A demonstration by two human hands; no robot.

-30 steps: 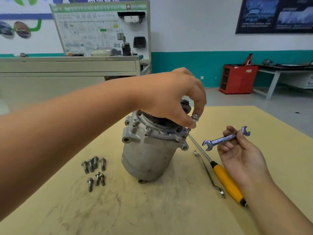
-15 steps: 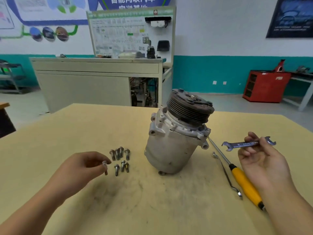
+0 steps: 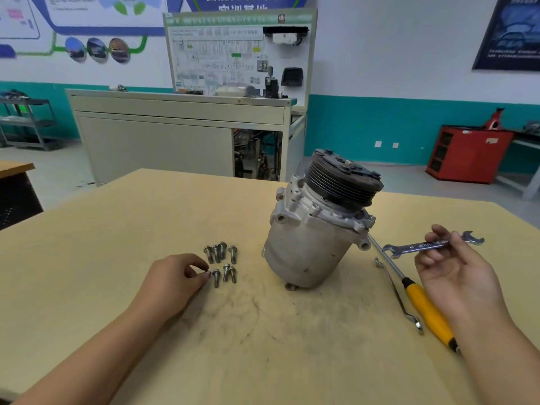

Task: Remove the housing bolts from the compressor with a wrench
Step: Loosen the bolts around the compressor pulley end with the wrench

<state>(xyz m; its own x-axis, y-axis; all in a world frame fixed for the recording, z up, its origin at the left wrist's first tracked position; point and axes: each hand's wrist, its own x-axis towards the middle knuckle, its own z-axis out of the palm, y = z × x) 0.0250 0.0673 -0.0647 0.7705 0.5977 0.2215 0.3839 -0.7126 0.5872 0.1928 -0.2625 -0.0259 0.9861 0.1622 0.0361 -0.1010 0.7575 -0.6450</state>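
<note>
Left hand [image 3: 172, 276]: low over the counter [image 3: 102, 229], thumb and forefinger pinching one bolt [image 3: 207, 273], other fingers curled. It sits at the near-left edge of the loose bolts [image 3: 222, 252], just beside the nearest one. Reads as parking this bolt with the rest so nothing rolls off or goes missing.

Loose bolts: seven by my count, in two rough rows, lying flat on the counter left of the compressor [image 3: 309, 244]. They're grouped within reach and out of the working area.

Compressor: mid-counter, standing on its rear end and leaning right, pulley [image 3: 342, 182] at the top, far side. The flange ears are exposed, so the bolt holes are reachable from above. Neither hand touches it. Can't tell whether any housing bolts are left in the flange, since the far side is hidden.

Right of it: a thin bent rod [image 3: 397, 296] and a yellow-handled screwdriver [image 3: 426, 314] lie side by side on the counter, the screwdriver shaft pointing at the flange. Both idle.

Wrench [image 3: 409, 247]: open-ended, off the counter, roughly level. The right hand [image 3: 458, 276] grips it mid-shank, palm up, fingers curled round it. It's held ready, not laid down. My guess is either more bolts to go or it's waiting on the left hand.

Likely next: drop the bolt, left hand steadies the housing, wrench goes on.
</note>
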